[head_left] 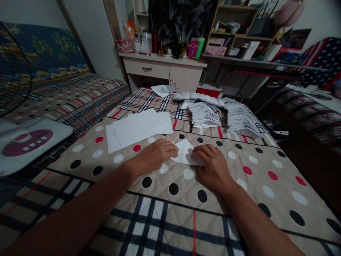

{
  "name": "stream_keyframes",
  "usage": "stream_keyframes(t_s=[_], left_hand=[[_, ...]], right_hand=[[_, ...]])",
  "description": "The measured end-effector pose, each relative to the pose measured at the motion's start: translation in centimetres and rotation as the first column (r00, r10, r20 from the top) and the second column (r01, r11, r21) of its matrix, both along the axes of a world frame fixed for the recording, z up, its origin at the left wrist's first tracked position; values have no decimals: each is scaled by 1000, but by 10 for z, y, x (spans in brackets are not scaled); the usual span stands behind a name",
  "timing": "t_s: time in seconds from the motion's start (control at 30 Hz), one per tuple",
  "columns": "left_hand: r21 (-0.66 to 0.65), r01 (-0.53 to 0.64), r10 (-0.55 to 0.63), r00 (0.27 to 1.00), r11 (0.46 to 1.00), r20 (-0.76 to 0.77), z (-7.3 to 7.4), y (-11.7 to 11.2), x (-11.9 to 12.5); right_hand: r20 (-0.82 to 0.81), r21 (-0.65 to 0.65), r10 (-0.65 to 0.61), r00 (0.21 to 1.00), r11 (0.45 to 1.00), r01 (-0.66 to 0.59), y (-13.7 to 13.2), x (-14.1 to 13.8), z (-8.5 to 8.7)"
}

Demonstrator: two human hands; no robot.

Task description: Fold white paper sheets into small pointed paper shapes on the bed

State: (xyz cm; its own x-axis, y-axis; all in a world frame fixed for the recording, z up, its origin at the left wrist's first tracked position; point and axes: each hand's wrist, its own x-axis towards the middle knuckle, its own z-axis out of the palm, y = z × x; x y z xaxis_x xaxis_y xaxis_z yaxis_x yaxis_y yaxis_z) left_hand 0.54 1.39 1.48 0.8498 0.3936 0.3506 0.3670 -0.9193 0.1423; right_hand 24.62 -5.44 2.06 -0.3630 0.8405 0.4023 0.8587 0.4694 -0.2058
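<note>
A small sheet of white paper (184,152), folded to a peak at the top, lies on the dotted bedcover between my hands. My left hand (161,153) has its fingers closed at the paper's left corner. At the right side, my right hand (213,165) grips the paper, fingers over it and thumb low near the edge. Just beyond my left hand is a loose stack of flat white sheets (141,128). Folded paper pieces stand in tight rows, a shorter row (205,114) and a longer row (241,117), farther off to the right.
Another row of folded pieces (199,97) runs across the back, near a single folded sheet (163,90). A white plastic item with a purple oval (37,142) stands at the left. Behind the bed is a dresser (146,69) crowded with bottles and boxes.
</note>
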Motion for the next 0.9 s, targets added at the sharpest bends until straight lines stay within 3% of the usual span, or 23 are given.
stream_keyframes(t_s=[0.13, 0.27, 0.47, 0.73, 0.9], left_hand=[[-53, -6, 9, 999, 999, 44, -5, -3, 5], [-201, -54, 85, 986, 978, 146, -8, 0, 8], [-502, -135, 296, 920, 854, 257, -17, 16, 12], [-450, -354, 479, 854, 820, 201, -22, 26, 19], [-483, -368, 513, 832, 794, 210, -23, 28, 21]], right_hand=[[-50, -49, 57, 997, 997, -60, -1, -2, -2], [-211, -95, 35, 977, 994, -56, 4, 2, -8], [-466, -197, -114, 878, 980, 23, 12, 2, -16], [-430, -147, -231, 873, 972, 185, 21, 4, -19], [-443, -130, -247, 862, 969, 210, 22, 4, -19]])
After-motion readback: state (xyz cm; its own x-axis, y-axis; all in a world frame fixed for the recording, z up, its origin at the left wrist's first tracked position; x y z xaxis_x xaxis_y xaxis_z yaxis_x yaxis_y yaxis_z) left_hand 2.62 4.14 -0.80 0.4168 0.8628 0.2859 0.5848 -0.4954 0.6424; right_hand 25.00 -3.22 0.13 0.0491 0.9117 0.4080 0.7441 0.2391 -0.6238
